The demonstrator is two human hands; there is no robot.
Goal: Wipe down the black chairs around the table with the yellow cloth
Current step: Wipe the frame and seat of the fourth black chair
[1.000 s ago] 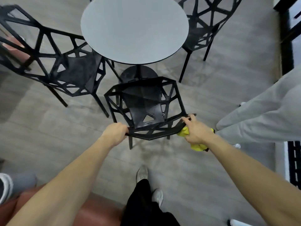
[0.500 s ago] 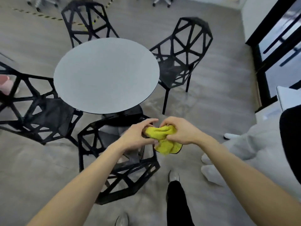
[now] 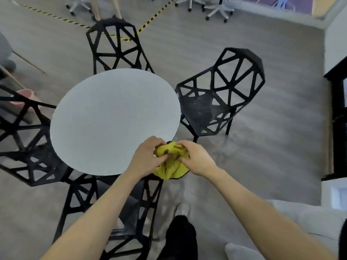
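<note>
while both hands, left [image 3: 145, 156] and right [image 3: 196, 158], grip the yellow cloth [image 3: 171, 162] bunched at the table's [image 3: 112, 117] near edge, open floor [image 3: 262, 156] lies rightward.

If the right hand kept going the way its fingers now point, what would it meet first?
The right hand points left, its fingers curled into the yellow cloth. Just beyond is the left hand, gripping the same cloth, so it would probably meet that first. Depth is hard to judge.

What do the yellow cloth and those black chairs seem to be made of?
The yellow cloth looks like soft, matte fabric, perhaps microfibre: it bunches into folds between both hands. The black chair looks like rigid moulded plastic or coated metal, with thin angular struts and a dull sheen; which one is unclear.
</note>
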